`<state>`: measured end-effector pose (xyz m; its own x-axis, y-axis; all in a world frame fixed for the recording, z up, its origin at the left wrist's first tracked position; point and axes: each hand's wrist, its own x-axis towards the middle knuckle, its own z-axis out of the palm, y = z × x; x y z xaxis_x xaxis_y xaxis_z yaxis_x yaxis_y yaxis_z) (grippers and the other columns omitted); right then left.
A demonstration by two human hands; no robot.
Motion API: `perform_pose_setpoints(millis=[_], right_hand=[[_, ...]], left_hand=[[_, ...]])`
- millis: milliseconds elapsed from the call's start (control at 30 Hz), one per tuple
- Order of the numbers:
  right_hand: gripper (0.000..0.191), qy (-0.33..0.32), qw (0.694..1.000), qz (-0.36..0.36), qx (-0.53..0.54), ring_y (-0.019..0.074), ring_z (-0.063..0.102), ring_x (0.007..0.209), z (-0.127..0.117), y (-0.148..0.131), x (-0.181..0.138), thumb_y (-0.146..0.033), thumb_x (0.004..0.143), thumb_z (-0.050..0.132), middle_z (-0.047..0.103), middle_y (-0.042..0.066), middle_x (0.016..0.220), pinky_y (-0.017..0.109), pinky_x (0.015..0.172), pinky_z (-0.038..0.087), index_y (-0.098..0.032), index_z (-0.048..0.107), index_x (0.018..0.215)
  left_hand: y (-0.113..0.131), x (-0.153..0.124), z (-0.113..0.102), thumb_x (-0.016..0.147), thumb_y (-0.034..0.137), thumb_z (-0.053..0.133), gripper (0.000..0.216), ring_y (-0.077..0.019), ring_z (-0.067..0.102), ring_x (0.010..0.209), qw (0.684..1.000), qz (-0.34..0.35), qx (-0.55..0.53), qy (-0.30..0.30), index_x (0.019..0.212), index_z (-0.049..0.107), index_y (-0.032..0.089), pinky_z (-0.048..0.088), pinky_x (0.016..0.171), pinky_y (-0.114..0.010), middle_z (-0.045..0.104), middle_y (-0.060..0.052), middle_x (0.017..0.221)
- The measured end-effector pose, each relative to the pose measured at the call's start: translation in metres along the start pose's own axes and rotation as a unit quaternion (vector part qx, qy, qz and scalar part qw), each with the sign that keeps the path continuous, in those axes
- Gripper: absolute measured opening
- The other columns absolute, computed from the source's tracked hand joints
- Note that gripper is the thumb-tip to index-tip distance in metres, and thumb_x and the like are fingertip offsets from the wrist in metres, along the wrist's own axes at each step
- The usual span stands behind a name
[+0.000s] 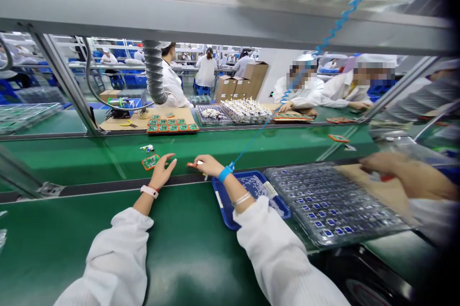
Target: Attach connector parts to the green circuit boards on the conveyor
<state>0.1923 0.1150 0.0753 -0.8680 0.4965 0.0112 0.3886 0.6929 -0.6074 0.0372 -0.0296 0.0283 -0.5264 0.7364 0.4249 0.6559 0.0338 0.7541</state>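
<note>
On a green tabletop (89, 164), the left hand (162, 172) sits just beside a small circuit board (151, 162), apart from the right hand (209, 165), which wears a blue wrist strap (225, 173) above a blue tray (220, 200); a clear chip tray (334, 200) lies by a co-worker's hand (402, 171).

Head-worn view, facing forward and downward

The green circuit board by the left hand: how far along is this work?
Hard to tell exactly. Looking done: green boards on orange carriers sit grouped across the green belt. In hand: the left hand is just beside one green circuit board on an orange carrier. Left: a clear plastic tray of blue-topped parts looks full.
</note>
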Motion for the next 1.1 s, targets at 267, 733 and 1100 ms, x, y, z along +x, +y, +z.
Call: perform_pose_setpoints(millis=[267, 733, 1100], right_hand=[[0.031, -0.152, 0.948, -0.275, 0.042, 0.0141, 0.06, 0.074, 0.064, -0.025, -0.104, -0.004, 0.066, 0.047, 0.068, 0.002, 0.081, 0.023, 0.07, 0.045, -0.017, 0.068, 0.084], [0.028, 0.064, 0.986, -0.155, 0.007, 0.0205, 0.045, 0.1, 0.096, -0.001, -0.108, -0.001, 0.076, 0.043, 0.055, 0.009, 0.105, 0.037, 0.085, 0.04, -0.016, 0.055, 0.096], [0.03, 0.043, 0.986, -0.16, 0.014, 0.0213, 0.046, 0.107, 0.101, 0.003, -0.107, -0.003, 0.075, 0.048, 0.054, 0.01, 0.111, 0.041, 0.091, 0.039, -0.016, 0.055, 0.101]], left_hand=[[0.049, -0.061, -0.006, 0.086, 0.04, 0.053, 0.031, -0.0189, 0.061, 0.093, 0.947, 0.034, -0.071, -0.311, 0.102, 0.062, 0.016, 0.046, 0.086, -0.031, 0.067, -0.007, 0.1], [0.043, -0.138, -0.004, 0.082, 0.042, 0.058, 0.074, -0.0283, 0.035, 0.13, 0.952, 0.089, 0.087, -0.28, 0.143, 0.022, 0.019, 0.031, 0.107, -0.047, 0.036, -0.014, 0.143], [0.05, -0.135, -0.004, 0.085, 0.04, 0.054, 0.05, -0.0274, 0.041, 0.124, 0.938, 0.122, 0.145, -0.29, 0.128, 0.045, 0.017, 0.035, 0.104, -0.047, 0.048, -0.013, 0.133]])
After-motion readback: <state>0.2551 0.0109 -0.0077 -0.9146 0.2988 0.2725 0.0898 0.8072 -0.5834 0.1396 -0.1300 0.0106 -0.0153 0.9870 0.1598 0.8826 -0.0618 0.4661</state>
